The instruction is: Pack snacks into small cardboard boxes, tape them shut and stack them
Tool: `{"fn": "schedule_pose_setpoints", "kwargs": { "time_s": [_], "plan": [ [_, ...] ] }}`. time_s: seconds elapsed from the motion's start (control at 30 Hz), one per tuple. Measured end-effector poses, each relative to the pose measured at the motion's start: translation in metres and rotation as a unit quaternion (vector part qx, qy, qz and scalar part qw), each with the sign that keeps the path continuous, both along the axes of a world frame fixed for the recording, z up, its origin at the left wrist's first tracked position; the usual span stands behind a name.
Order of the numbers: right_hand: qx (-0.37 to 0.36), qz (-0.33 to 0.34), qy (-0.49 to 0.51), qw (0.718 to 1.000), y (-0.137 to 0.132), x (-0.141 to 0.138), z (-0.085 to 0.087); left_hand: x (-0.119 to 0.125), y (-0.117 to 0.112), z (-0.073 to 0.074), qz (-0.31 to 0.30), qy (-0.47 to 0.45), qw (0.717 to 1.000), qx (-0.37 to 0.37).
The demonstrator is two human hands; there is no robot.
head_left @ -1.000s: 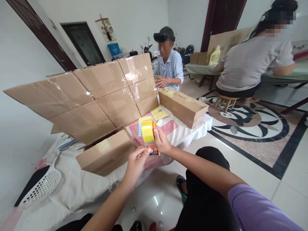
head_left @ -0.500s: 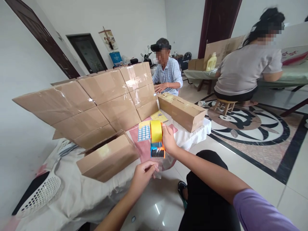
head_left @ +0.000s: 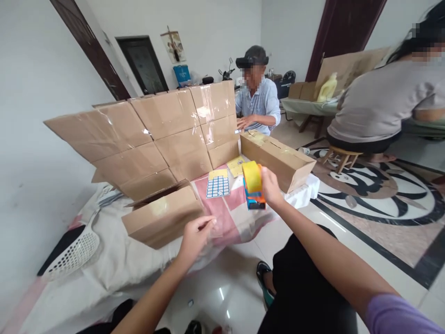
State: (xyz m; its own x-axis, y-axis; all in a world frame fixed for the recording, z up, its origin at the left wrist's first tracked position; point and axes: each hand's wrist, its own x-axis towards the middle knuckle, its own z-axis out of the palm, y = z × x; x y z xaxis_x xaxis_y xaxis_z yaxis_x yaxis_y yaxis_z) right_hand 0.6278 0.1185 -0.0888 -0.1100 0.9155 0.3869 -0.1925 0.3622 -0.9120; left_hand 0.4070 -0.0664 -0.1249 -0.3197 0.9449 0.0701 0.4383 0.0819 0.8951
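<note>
My right hand (head_left: pixel 270 187) grips an orange and blue tape dispenser (head_left: pixel 253 191) loaded with a yellow tape roll, held above the cloth-covered table (head_left: pixel 222 218). My left hand (head_left: pixel 195 236) pinches a strip of clear tape (head_left: pixel 215 229) near the table's front edge. Just left of that hand lies a small brown cardboard box (head_left: pixel 163 215) with one flap raised. A sheet of blue labels (head_left: pixel 218 186) lies flat between the box and the dispenser.
Stacked sealed cartons (head_left: pixel 153 134) form a wall at the back. A long carton (head_left: pixel 276 159) lies at the right end. A white perforated basket (head_left: pixel 69 255) sits far left. One person sits behind the table, another on a stool (head_left: pixel 342 155) at right.
My right hand has carried the dispenser up and to the right, away from my left hand. The left hand stays low, holding the clear tape strip. The view has shifted left.
</note>
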Motion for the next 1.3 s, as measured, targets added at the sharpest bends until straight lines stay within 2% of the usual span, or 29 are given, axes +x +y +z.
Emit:
{"fn": "schedule_pose_setpoints", "kwargs": {
  "time_s": [0.1, 0.2, 0.27, 0.3, 0.37, 0.4, 0.43, 0.47, 0.53, 0.57, 0.6, 0.7, 0.77, 0.8, 0.87, 0.93, 1.0, 1.07, 1.13, 1.17, 1.2, 1.23, 1.3],
  "plan": [
    [-0.024, 0.018, -0.095, 0.995, 0.02, -0.022, -0.031, 0.003, 0.0, 0.006, 0.012, -0.067, 0.998, -0.016],
    [-0.065, 0.01, -0.167, 0.984, 0.033, -0.037, -0.045, 0.0, -0.003, 0.015, 0.018, -0.08, 0.997, -0.004],
    [-0.08, -0.018, -0.19, 0.978, 0.036, -0.039, -0.044, -0.003, -0.005, 0.02, 0.022, -0.081, 0.997, 0.005],
    [-0.078, -0.056, -0.205, 0.974, 0.034, -0.039, -0.041, -0.004, -0.006, 0.023, 0.023, -0.079, 0.997, 0.008],
    [-0.034, -0.154, -0.247, 0.956, 0.023, -0.036, -0.031, -0.006, -0.009, 0.026, 0.026, -0.073, 0.997, 0.012],
    [0.013, -0.182, -0.264, 0.947, 0.013, -0.035, -0.025, -0.007, -0.011, 0.026, 0.027, -0.069, 0.997, 0.013],
    [0.074, -0.176, -0.272, 0.943, 0.0, -0.036, -0.02, -0.008, -0.013, 0.027, 0.029, -0.064, 0.997, 0.014],
    [0.144, -0.129, -0.272, 0.943, -0.015, -0.037, -0.015, -0.008, -0.015, 0.026, 0.03, -0.058, 0.998, 0.016],
    [0.27, 0.035, -0.254, 0.928, -0.048, -0.044, -0.01, -0.007, -0.018, 0.025, 0.024, -0.044, 0.999, 0.019],
    [0.316, 0.096, -0.251, 0.91, -0.063, -0.049, -0.008, -0.007, -0.019, 0.024, 0.018, -0.038, 0.999, 0.022],
    [0.351, 0.13, -0.253, 0.892, -0.077, -0.055, -0.008, -0.006, -0.02, 0.022, 0.011, -0.035, 0.999, 0.025],
    [0.429, 0.145, -0.287, 0.844, -0.103, -0.065, -0.006, -0.008, -0.019, 0.018, -0.018, -0.047, 0.999, 0.014],
    [0.481, 0.153, -0.303, 0.809, -0.109, -0.065, -0.001, -0.012, -0.017, 0.012, -0.043, -0.051, 0.997, -0.027],
    [0.497, 0.16, -0.294, 0.801, -0.111, -0.062, 0.003, -0.015, -0.017, 0.008, -0.056, -0.043, 0.996, -0.061],
    [0.491, 0.165, -0.241, 0.821, -0.114, -0.052, 0.016, -0.022, -0.017, 0.002, -0.071, 0.008, 0.988, -0.134],
    [0.442, 0.164, -0.183, 0.863, -0.119, -0.038, 0.033, -0.028, -0.019, 0.001, -0.076, 0.074, 0.978, -0.178],
    [0.388, 0.174, -0.166, 0.89, -0.123, -0.027, 0.049, -0.036, -0.022, 0.011, -0.062, 0.162, 0.973, -0.149],
    [0.349, 0.204, -0.185, 0.896, -0.124, -0.021, 0.062, -0.052, -0.025, 0.031, 0.014, 0.27, 0.961, -0.051],
    [0.318, 0.241, -0.211, 0.892, -0.122, -0.023, 0.071, -0.076, -0.026, 0.055, 0.128, 0.387, 0.912, 0.055],
    [0.31, 0.259, -0.225, 0.887, -0.12, -0.028, 0.075, -0.09, -0.026, 0.066, 0.168, 0.432, 0.882, 0.08],
    [0.304, 0.278, -0.24, 0.879, -0.118, -0.034, 0.078, -0.105, -0.026, 0.076, 0.19, 0.465, 0.861, 0.081],
    [0.301, 0.295, -0.254, 0.87, -0.116, -0.042, 0.082, -0.118, -0.026, 0.084, 0.188, 0.486, 0.852, 0.059],
    [0.303, 0.32, -0.273, 0.855, -0.113, -0.062, 0.089, -0.138, -0.027, 0.092, 0.132, 0.492, 0.86, -0.024]
  ]
}}
